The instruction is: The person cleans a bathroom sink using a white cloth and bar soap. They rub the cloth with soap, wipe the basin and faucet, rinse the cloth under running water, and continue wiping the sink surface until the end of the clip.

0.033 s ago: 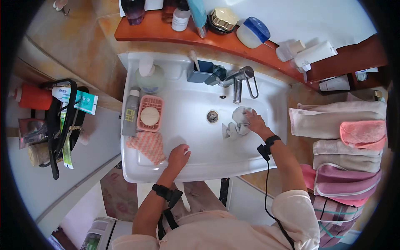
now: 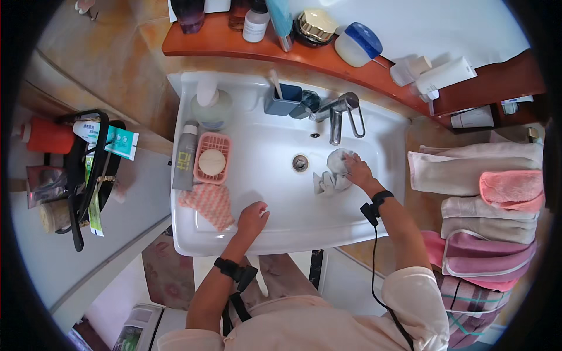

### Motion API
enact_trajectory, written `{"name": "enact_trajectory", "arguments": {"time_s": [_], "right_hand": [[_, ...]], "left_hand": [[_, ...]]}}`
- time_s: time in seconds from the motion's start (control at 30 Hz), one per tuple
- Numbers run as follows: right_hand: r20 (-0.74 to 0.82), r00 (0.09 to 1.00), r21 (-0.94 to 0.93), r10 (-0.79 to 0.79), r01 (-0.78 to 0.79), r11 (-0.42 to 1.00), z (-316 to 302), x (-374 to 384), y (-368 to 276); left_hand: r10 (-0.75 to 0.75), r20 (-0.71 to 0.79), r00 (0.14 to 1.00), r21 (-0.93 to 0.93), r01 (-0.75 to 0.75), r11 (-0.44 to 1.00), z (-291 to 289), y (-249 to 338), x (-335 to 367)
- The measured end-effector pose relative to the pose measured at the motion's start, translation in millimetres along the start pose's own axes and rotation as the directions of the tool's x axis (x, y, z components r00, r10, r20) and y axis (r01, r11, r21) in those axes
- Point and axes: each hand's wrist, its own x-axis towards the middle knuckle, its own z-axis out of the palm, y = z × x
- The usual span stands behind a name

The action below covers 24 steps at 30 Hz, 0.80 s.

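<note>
I look down into a white sink. My right hand grips a crumpled pale grey cloth pressed against the basin floor, just right of the drain and below the chrome tap. My left hand rests flat on the sink's front left part and holds nothing. It lies right beside a pink checked cloth. Both wrists wear black bands, and a cable hangs from the right one.
On the sink's left edge are a pink soap dish with soap, a grey tube and a dispenser. A blue cup stands by the tap. Bottles line the wooden shelf. Folded towels hang at right.
</note>
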Motion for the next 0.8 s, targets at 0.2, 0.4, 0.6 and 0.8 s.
{"name": "enact_trajectory", "arguments": {"time_s": [0.2,0.4,0.6,0.8], "right_hand": [[0.044,0.997,0.022,-0.068,0.067,0.998,56,12,-9],[0.255,0.911,0.307,-0.323,0.240,0.921,70,-30,-49],[-0.064,0.910,0.613,-0.410,0.360,0.704,29,-14,-99],[-0.260,0.852,0.425,-0.454,0.523,0.739,11,35,-173]], "left_hand": [[-0.011,0.005,1.000,0.042,0.011,0.999,-1,5,-1],[-0.008,0.027,1.000,0.039,0.007,0.999,0,6,0],[-0.017,0.005,1.000,-0.020,0.017,1.000,-1,4,-1],[0.057,-0.039,0.998,0.016,-0.056,0.998,2,3,-3]]}}
